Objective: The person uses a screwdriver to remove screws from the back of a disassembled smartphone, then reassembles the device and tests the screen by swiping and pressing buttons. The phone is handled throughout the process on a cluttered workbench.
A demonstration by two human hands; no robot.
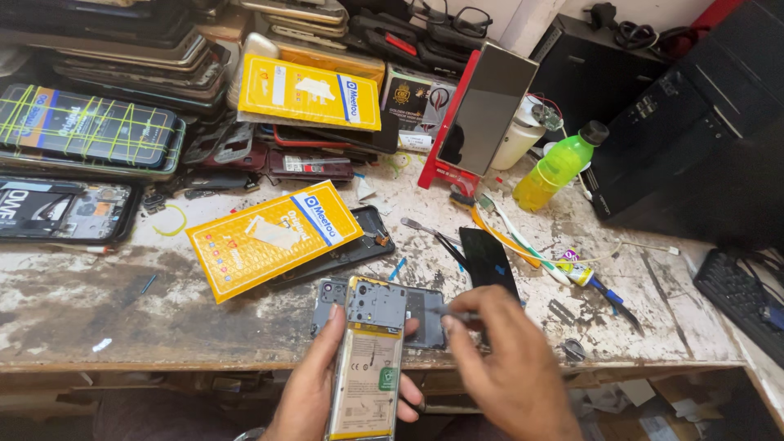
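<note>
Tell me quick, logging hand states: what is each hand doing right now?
Left hand: closed around the opened phone, gripping its edges.
Right hand: fingers pinched on a thin metal tool.

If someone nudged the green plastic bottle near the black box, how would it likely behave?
The green bottle looks tall and narrow, so it would probably tip easily. It is round, so once down it may roll across the table. Thin plastic suggests it is fairly light.

glossy yellow packet [273,237], scuffed matt worktop [122,302], translucent plastic bottle [562,163]
</note>
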